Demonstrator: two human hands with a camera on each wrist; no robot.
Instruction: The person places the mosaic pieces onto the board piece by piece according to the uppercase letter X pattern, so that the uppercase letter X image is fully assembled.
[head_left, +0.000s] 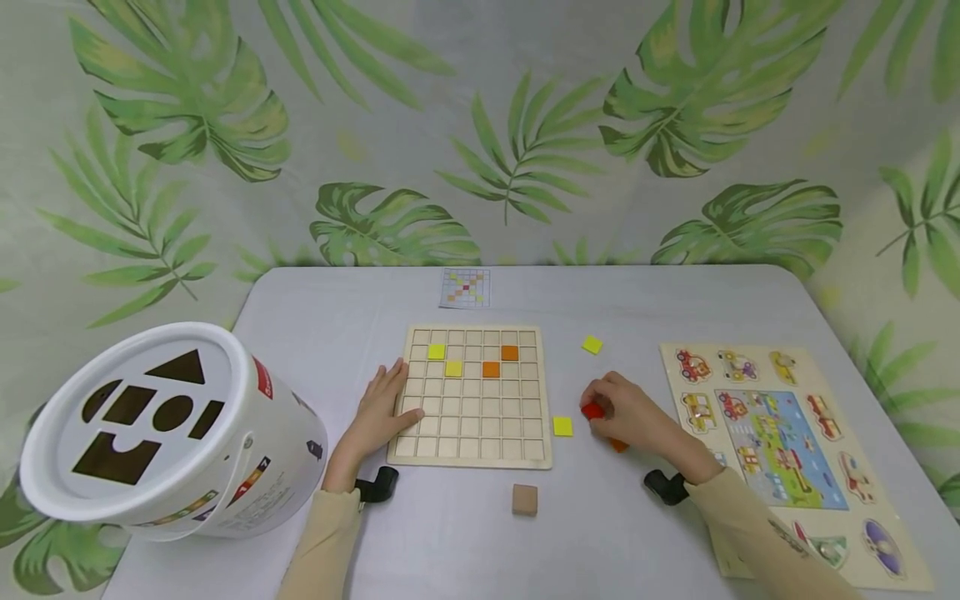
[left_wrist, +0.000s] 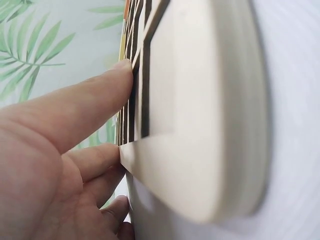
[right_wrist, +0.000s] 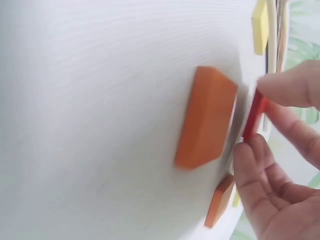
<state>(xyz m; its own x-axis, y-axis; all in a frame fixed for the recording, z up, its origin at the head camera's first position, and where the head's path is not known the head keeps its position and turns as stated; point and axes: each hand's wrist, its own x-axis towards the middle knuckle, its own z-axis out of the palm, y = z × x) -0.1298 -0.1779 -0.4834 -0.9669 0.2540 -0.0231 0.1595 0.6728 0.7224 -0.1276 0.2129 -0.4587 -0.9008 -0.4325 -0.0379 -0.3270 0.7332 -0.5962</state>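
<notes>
A wooden grid board [head_left: 472,423] lies flat, carrying two yellow tiles and two orange tiles. Along its left edge rests my left hand [head_left: 381,414], fingers stretched out beside the frame and thumb over the surface; the left wrist view shows the thumb [left_wrist: 95,105] touching the grid. Right of the board, my right hand [head_left: 626,412] pinches a red square tile [right_wrist: 255,114] between thumb and fingertips. Near that hand, an orange tile [right_wrist: 207,120] and a second orange tile [right_wrist: 219,201] lie on the table; from the head view the hand covers most of them.
Loose yellow tiles lie right of the board, one near [head_left: 562,427], one farther back [head_left: 592,344]. A brown wooden block [head_left: 525,500] sits in front. Behind is a pattern card [head_left: 465,288]. A white shape-sorter bucket [head_left: 281,450] stands left; a picture puzzle [head_left: 765,360] lies right.
</notes>
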